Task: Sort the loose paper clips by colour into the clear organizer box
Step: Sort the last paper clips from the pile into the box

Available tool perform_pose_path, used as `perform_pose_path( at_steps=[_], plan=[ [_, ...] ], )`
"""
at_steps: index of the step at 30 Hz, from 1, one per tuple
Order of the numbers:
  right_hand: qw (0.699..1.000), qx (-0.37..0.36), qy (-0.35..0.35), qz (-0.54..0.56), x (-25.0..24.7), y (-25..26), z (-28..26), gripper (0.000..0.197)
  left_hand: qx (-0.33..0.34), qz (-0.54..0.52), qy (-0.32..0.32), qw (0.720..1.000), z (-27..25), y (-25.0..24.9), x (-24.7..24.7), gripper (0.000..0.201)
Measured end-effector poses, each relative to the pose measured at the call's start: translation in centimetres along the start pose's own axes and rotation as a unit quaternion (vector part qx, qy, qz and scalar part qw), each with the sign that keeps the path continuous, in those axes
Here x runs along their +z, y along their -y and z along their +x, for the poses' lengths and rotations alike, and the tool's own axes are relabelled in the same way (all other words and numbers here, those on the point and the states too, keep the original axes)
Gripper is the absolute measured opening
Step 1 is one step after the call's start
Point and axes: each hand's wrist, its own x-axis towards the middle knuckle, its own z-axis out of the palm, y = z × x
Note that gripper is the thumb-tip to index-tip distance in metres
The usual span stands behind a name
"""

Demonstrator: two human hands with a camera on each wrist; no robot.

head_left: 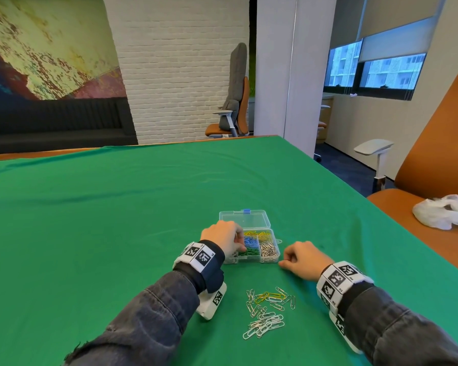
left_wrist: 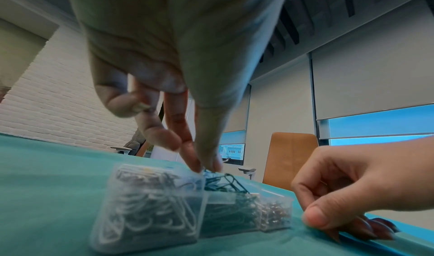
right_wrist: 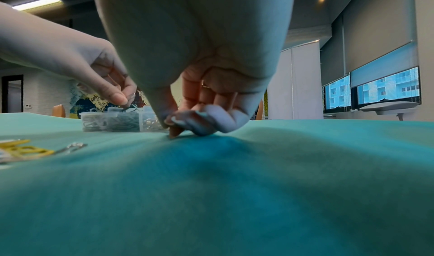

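Currently: my left hand (head_left: pixel 224 240) fingers (left_wrist: pixel 196 159) pinch a green clip (left_wrist: pixel 231 183) over the organizer box (head_left: pixel 269 256); right hand (head_left: pixel 303 258) curled, contents untellable; loose clips (head_left: pixel 267 311) lie nearer, behind its fingers.

Green cloth (head_left: pixel 117 220); clear organizer box (head_left: pixel 249 219) with yellow, blue, green, silver clips; at its 6 o'clock, loose clips (head_left: pixel 267 313), silver and yellow.

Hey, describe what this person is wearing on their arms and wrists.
Both arms are in dark grey denim sleeves. Each wrist carries a black strap ringed with white blocks printed with black square codes: left band, right band. A white camera housing hangs under the left wrist.
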Motion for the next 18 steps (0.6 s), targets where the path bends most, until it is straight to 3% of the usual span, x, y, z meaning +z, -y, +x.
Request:
perform_pose_path(
  at_steps=[9,18],
  plan=[
    [1.000,0.004,0.001,0.000,-0.1,0.1,-0.1,0.031,-0.010,0.003,-0.048,0.999,0.0,-0.3,-0.5,0.010],
    [1.000,0.013,-0.001,-0.009,-0.2,0.2,-0.3,0.031,0.031,-0.030,-0.021,0.999,1.2,-4.2,-0.7,0.023]
  ],
)
